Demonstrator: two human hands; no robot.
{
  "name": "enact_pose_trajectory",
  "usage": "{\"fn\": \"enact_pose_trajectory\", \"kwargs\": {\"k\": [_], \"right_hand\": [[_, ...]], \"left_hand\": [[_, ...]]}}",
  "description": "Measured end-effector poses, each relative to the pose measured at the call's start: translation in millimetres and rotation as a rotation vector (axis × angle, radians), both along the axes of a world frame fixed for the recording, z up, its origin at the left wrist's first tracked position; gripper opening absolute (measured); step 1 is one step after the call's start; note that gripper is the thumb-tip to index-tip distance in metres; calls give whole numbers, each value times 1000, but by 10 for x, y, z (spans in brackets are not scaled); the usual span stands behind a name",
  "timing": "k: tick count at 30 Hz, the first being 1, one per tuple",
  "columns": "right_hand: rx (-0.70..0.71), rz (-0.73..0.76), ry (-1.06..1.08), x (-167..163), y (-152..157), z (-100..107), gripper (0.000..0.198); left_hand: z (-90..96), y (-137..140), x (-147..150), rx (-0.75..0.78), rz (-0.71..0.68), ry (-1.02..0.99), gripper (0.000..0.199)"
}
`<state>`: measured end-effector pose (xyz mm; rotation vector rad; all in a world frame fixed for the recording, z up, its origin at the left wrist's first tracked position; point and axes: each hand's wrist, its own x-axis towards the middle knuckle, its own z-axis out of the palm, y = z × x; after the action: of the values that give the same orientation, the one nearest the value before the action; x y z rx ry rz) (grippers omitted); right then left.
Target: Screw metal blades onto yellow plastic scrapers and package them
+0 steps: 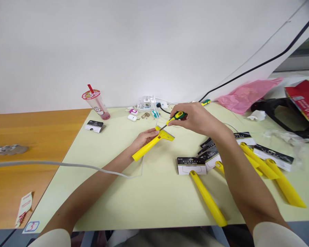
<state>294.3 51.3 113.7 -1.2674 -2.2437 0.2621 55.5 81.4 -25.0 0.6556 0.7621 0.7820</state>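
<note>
A yellow scraper [147, 147] is held above the table in my left hand [145, 138], its wide head pointing up and to the right. My right hand [195, 118] is closed round the green and yellow handle of a screwdriver [177, 117]. The screwdriver's thin shaft slants down to the left and meets the scraper near its head; the exact contact spot is too small to make out. To the right lies a yellow scraper in a black and white card [191, 166], handle toward me. Several more carded yellow scrapers [283, 181] lie beyond my right forearm, partly hidden by it.
A lidded cup with straw [99, 104] stands at the back left, near a folded card [94, 126]. A power strip [146, 104] with plugs sits by the wall. A white cable [92, 167] crosses over my left forearm. A pink plastic bag [247, 96] lies back right.
</note>
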Motion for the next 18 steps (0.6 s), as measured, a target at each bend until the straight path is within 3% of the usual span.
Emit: {"fn": "enact_pose_trajectory", "kwargs": {"k": [8,14,18], "right_hand": [[59,24,-73,-238,-110,-12,21],[-86,268,100,-179,-93,-38,19],[2,192,162,-216,-52,-70,15]], "left_hand": [[1,-85,28,-47,123,24,34],[63,-62,-15,-24,133,24,35],[103,-55,-16,-9,163,12,36]]}}
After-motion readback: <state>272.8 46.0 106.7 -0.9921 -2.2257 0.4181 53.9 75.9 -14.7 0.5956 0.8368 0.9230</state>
